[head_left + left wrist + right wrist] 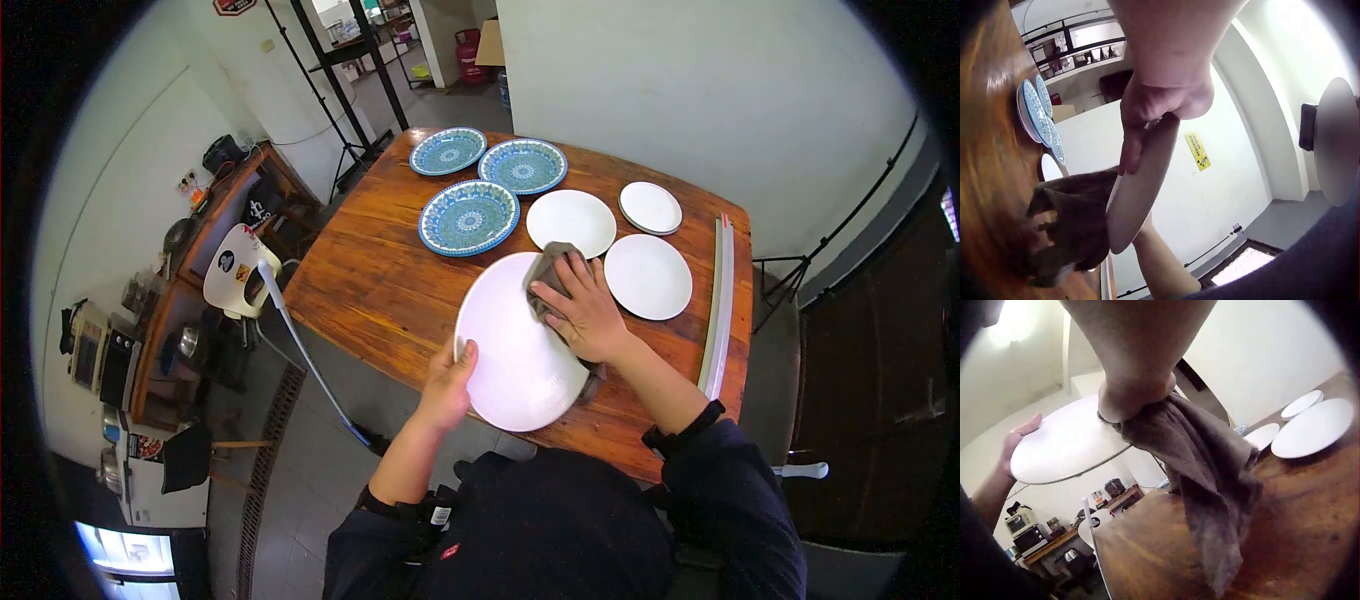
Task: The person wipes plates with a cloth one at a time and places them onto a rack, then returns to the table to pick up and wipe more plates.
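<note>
A large white plate (515, 350) is held tilted over the table's near edge. My left hand (447, 384) grips its left rim, thumb on the upper face; the left wrist view shows the plate (1144, 181) nearly edge-on. My right hand (587, 310) holds a grey-brown cloth (545, 280) against the plate's far right rim. In the right wrist view the cloth (1204, 481) drapes over the rim and hangs below it, and the palm side of the right hand (1138, 400) is hidden.
Several blue patterned plates (470, 217) lie at the back of the wooden table (350, 270). White plates (648, 277) lie right of them, with a smaller stacked pair (651, 207) behind. A long pale strip (718, 310) runs along the right edge. A white chair (238, 272) stands left.
</note>
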Action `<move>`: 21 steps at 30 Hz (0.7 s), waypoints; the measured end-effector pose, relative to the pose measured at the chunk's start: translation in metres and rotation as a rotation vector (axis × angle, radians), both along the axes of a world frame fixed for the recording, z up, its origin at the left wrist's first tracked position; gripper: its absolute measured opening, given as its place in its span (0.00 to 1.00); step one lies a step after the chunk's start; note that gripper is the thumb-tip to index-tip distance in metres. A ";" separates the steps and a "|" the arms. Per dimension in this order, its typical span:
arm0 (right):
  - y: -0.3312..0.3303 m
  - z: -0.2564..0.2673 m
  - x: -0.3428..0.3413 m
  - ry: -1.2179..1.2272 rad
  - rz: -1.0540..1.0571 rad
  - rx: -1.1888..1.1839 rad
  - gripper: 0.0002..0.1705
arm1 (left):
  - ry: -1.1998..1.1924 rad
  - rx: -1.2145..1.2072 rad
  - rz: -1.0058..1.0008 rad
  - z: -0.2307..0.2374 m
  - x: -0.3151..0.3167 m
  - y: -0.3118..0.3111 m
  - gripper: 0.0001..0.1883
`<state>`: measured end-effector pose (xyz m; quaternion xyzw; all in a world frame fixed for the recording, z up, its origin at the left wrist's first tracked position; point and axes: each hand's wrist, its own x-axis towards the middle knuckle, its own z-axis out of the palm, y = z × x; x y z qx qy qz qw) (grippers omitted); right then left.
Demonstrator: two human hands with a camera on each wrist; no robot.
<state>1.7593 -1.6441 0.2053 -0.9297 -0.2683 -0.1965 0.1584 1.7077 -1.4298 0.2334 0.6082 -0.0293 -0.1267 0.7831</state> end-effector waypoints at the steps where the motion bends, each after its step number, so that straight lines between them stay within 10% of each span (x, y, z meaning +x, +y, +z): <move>1: 0.006 0.011 0.002 0.012 0.073 0.043 0.26 | -0.004 -0.020 -0.024 -0.003 0.000 -0.001 0.22; 8: 0.048 0.007 -0.013 0.038 0.440 0.116 0.29 | 0.000 -0.197 -0.075 -0.010 0.004 -0.010 0.21; 12: 0.042 0.018 -0.002 0.020 0.218 0.268 0.30 | 0.004 -0.184 -0.019 -0.011 0.002 -0.016 0.21; 21: 0.028 0.005 -0.059 0.530 0.591 0.186 0.31 | 0.279 -0.308 0.170 -0.023 0.027 0.017 0.21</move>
